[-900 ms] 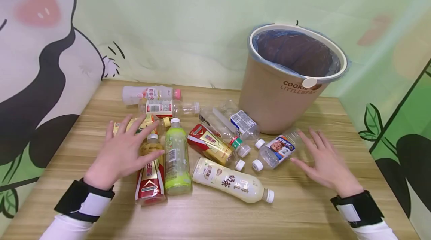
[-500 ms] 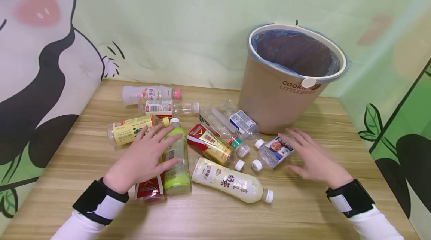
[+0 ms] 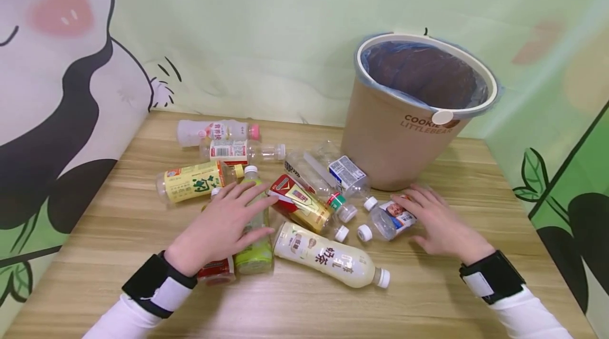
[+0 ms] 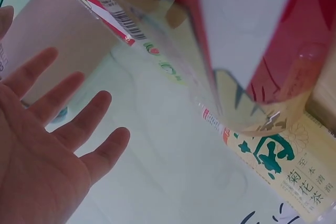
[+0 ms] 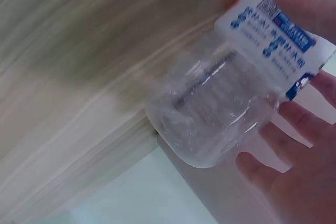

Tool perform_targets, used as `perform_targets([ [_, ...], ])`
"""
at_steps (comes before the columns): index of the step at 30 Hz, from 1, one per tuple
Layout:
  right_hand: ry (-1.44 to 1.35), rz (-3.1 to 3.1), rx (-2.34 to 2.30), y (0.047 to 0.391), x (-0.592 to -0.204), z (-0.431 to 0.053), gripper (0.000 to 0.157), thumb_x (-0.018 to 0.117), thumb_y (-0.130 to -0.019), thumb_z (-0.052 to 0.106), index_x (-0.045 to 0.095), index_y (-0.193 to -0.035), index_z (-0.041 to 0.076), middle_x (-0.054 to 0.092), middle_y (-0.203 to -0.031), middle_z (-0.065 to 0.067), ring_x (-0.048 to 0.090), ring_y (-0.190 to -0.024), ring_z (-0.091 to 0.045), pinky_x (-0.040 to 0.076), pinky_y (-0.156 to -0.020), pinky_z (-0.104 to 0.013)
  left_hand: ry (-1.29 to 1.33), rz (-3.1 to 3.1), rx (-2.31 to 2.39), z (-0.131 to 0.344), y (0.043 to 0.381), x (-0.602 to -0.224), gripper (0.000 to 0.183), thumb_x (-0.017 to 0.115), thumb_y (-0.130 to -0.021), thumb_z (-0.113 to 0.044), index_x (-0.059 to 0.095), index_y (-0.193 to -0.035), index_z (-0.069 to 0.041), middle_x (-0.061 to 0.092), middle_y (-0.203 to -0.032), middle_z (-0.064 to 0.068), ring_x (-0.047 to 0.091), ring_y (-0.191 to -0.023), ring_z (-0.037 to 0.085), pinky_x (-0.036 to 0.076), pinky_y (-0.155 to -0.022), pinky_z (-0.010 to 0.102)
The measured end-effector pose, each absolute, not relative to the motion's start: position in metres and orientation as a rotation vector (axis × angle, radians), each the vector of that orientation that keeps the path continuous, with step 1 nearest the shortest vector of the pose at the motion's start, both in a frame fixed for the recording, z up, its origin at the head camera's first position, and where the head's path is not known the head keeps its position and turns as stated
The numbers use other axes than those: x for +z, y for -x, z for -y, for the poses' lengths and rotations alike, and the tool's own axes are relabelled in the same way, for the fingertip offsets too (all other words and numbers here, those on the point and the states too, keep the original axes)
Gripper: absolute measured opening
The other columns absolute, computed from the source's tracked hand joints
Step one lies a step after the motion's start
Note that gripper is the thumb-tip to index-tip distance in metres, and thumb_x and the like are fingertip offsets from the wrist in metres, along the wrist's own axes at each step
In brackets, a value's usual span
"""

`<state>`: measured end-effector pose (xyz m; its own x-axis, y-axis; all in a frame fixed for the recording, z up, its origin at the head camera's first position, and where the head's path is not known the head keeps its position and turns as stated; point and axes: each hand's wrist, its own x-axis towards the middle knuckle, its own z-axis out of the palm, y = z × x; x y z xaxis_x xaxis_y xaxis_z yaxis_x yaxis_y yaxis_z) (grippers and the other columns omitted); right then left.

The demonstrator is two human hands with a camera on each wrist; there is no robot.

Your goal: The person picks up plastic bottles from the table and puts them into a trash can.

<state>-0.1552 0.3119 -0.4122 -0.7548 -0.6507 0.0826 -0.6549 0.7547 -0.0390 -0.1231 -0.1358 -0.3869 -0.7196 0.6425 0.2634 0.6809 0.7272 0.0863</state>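
Observation:
My left hand (image 3: 216, 230) hovers with fingers spread over a green-labelled bottle (image 3: 254, 262) and a red-labelled bottle (image 3: 218, 271), hiding much of both. In the left wrist view its fingers (image 4: 86, 116) stand apart from the red-labelled bottle (image 4: 294, 19), holding nothing. My right hand (image 3: 442, 225) is over the bottom end of a small clear bottle (image 3: 382, 222) with a blue-and-white label, lying on its side. The right wrist view shows that bottle (image 5: 215, 108) between my thumb and extended fingers, the thumb overlapping its label.
A beige bin (image 3: 380, 143) with a blue liner stands behind the bottles. Between my hands lie a cream bottle (image 3: 323, 254), a red-and-gold bottle (image 3: 304, 204) and clear bottles. A yellow-labelled bottle (image 3: 195, 181) and a pink-capped bottle (image 3: 214, 131) lie on the left of the wooden table (image 3: 314, 312).
My left hand has moved right, from above the red-labelled bottle towards the green one. My right hand has shifted left and come down over the small clear bottle. The bottles remain in place.

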Motion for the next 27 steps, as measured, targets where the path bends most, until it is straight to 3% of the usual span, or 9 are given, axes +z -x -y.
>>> perform_targets([
  [4, -1.062, 2.907, 0.101, 0.151, -0.411, -0.314, 0.089, 0.085, -0.058, 0.016, 0.047, -0.138, 0.009, 0.052, -0.126, -0.02, 0.045, -0.118, -0.042, 0.032, -0.102, -0.063, 1.056, 2.709, -0.255, 0.135, 0.122, -0.388, 0.058, 0.047, -0.093, -0.054, 0.049, -0.139, -0.019, 0.041, -0.146, 0.013, 0.038, -0.13, 0.036, 0.031, -0.105, 0.059],
  [12, -1.098, 2.924, 0.227, 0.142, -0.416, -0.318, 0.086, 0.083, -0.063, 0.023, 0.045, -0.139, 0.01, 0.057, -0.12, -0.016, 0.058, -0.103, -0.033, 0.049, -0.087, -0.052, 1.078, 2.69, -0.271, 0.134, 0.122, -0.389, 0.057, 0.048, -0.093, -0.052, 0.048, -0.139, -0.018, 0.04, -0.147, 0.011, 0.037, -0.131, 0.034, 0.032, -0.104, 0.058],
  [17, -1.137, 2.888, 0.38, 0.139, -0.417, -0.319, 0.085, 0.083, -0.064, 0.026, 0.046, -0.138, 0.009, 0.058, -0.123, -0.011, 0.058, -0.105, -0.026, 0.05, -0.088, -0.049, 1.064, 2.687, -0.265, 0.133, 0.123, -0.387, 0.056, 0.048, -0.093, -0.051, 0.048, -0.139, -0.018, 0.041, -0.146, 0.011, 0.039, -0.13, 0.035, 0.033, -0.103, 0.058],
  [23, -1.127, 2.912, 0.585, 0.132, -0.415, -0.326, 0.082, 0.081, -0.068, 0.023, 0.044, -0.139, 0.008, 0.055, -0.131, -0.009, 0.054, -0.115, -0.027, 0.046, -0.094, -0.051, 0.991, 2.671, -0.266, 0.131, 0.123, -0.385, 0.057, 0.051, -0.092, -0.05, 0.048, -0.139, -0.017, 0.042, -0.145, 0.011, 0.042, -0.127, 0.035, 0.034, -0.103, 0.057],
  [27, -1.097, 2.91, 0.736, 0.13, -0.409, -0.329, 0.08, 0.081, -0.071, 0.023, 0.042, -0.141, 0.013, 0.055, -0.131, -0.006, 0.056, -0.11, -0.023, 0.049, -0.091, -0.048, 0.948, 2.66, -0.263, 0.13, 0.125, -0.384, 0.058, 0.045, -0.095, -0.052, 0.048, -0.139, -0.015, 0.042, -0.145, 0.011, 0.044, -0.125, 0.036, 0.034, -0.104, 0.056],
])
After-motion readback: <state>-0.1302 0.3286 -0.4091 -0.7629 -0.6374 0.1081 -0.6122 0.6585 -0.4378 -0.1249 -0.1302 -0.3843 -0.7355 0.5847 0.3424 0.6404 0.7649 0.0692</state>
